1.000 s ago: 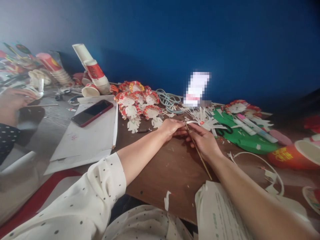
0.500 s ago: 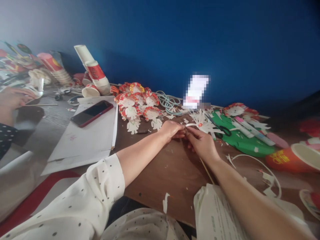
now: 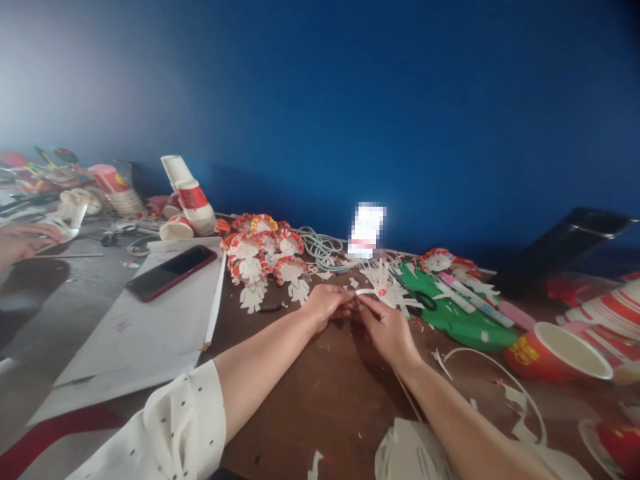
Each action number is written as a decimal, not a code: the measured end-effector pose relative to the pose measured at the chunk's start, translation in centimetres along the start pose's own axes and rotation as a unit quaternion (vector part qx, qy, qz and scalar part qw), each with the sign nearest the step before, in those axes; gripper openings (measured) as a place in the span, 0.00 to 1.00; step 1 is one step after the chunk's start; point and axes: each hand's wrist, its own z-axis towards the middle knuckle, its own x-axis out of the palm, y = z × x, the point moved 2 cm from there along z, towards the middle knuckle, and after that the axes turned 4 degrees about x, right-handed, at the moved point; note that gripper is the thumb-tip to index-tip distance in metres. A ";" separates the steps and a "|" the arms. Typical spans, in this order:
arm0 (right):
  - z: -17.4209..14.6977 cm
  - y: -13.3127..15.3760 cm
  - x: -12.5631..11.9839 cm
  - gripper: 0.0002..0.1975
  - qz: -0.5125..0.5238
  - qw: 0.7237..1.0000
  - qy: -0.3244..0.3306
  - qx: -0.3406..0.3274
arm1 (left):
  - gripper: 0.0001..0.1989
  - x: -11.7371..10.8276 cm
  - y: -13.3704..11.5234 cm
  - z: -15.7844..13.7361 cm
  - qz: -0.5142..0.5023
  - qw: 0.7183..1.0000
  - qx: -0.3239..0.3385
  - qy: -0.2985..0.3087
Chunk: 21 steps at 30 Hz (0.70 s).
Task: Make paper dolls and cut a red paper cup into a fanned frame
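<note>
My left hand (image 3: 327,307) and my right hand (image 3: 387,328) meet over the brown table, fingertips pinched close together. Between them, a narrow white paper strip (image 3: 367,291) curves out from the fingers; its held end is hidden. Just behind my right hand lies a fringed white paper piece with a red centre (image 3: 383,291). Left of my hands, several white paper figures with red ruffled edges (image 3: 290,270) are heaped. Black-handled scissors (image 3: 425,300) rest on a green sheet (image 3: 453,323) to the right.
A phone (image 3: 173,273) lies on white card (image 3: 135,327) at left. Stacked paper cups (image 3: 195,207) lean behind it. A lit, blurred screen (image 3: 367,230) stands by the blue wall. At right, an orange paper cup (image 3: 555,353) lies tipped. Another person's hand (image 3: 30,240) is at far left.
The view has tilted up, so the table and things sit lower in the picture. More cups show at right. My hands stay pinched together at nearly the same spot on the table.
</note>
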 end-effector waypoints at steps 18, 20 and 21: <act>0.2 -0.7 0.1 0.21 0.065 0.997 0.016 0.028 | 0.10 0.1 0.6 0.3 -0.044 0.999 0.005 0.031; 0.2 -0.5 0.0 0.22 0.078 0.996 0.017 0.043 | 0.09 0.1 0.6 0.3 -0.055 0.998 0.005 0.037; 0.1 -0.4 -0.1 0.22 0.083 0.995 0.014 0.049 | 0.09 0.1 0.6 0.3 -0.062 0.997 0.005 0.043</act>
